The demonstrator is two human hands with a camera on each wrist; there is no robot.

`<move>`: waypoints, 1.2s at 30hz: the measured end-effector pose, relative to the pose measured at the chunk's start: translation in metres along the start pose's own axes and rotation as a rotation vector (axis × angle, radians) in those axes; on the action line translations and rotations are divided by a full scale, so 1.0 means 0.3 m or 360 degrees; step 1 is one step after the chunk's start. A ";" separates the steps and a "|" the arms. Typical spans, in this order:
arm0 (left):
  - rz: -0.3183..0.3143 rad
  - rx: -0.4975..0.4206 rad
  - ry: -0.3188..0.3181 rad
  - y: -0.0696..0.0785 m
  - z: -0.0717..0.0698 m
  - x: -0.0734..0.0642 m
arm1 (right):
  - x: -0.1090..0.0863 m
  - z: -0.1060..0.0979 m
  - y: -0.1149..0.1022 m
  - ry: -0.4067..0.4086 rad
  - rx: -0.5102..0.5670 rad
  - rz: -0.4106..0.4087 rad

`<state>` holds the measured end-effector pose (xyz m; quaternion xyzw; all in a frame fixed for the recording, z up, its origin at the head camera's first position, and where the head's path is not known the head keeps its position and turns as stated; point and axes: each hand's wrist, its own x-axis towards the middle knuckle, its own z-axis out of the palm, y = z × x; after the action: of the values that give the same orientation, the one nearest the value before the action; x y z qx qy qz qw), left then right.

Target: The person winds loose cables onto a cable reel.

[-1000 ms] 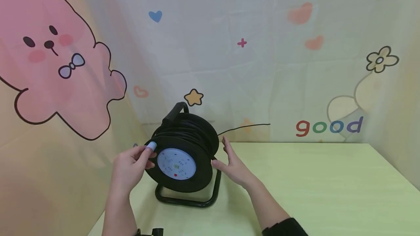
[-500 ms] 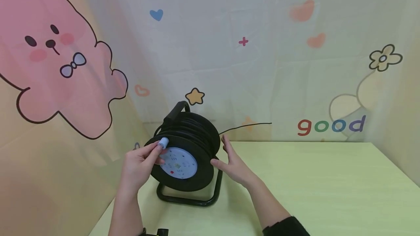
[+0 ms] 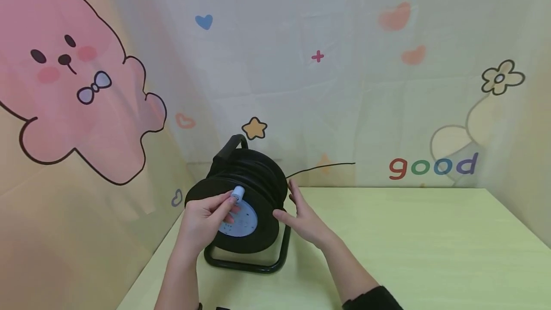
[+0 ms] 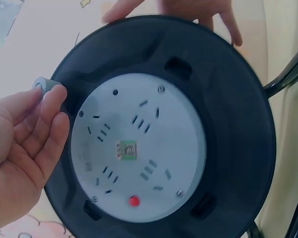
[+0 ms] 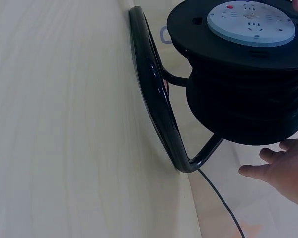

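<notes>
A black cable reel [image 3: 268,226] stands on the table on its black tubular frame [image 3: 245,266]. Black cable [image 3: 258,171] is wound round its drum. On the front flange sits a round pale socket panel [image 3: 245,224]; its red button [image 4: 134,201] shows in the left wrist view. My left hand [image 3: 200,221] pinches a small pale grey-blue knob [image 3: 238,192] at the flange's upper part, covering the panel's left side. To the reel's right my right hand [image 3: 307,224] is held with fingers extended, beside the drum; whether it touches is hard to tell.
A black carrying handle [image 3: 228,149] rises at the reel's back left. From behind the reel a thin cable [image 5: 223,201] runs off, seen in the right wrist view. The pale green table [image 3: 409,243] extends to the right, with a printed curtain [image 3: 280,75] behind it.
My left hand has carried the knob rightward over the top of the flange, and the reel has turned clockwise with it. The right hand stays almost in place.
</notes>
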<state>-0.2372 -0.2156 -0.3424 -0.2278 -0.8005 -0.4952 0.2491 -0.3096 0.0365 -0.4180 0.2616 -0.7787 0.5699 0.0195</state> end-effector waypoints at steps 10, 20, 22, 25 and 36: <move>-0.0052 -0.0061 -0.0238 0.052 0.067 0.004 | -0.022 -0.024 -0.103 -0.0053 0.0037 -0.0031; -0.0137 -0.0102 -0.0601 0.050 0.108 -0.003 | -0.040 -0.025 -0.134 -0.0062 0.0062 -0.0023; -0.0167 -0.0074 -0.0656 0.011 0.117 -0.005 | -0.040 -0.025 -0.135 -0.0066 0.0063 -0.0025; -0.0184 -0.0046 -0.0749 -0.034 0.126 -0.007 | -0.040 -0.024 -0.137 -0.0068 0.0059 -0.0026; -0.0360 0.0066 -0.0975 -0.055 0.138 -0.011 | -0.024 -0.017 -0.094 -0.0048 0.0045 -0.0006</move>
<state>-0.2519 -0.1852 -0.3716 -0.2706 -0.8684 -0.4118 -0.0553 -0.2925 0.0378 -0.3937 0.2718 -0.7702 0.5770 0.0052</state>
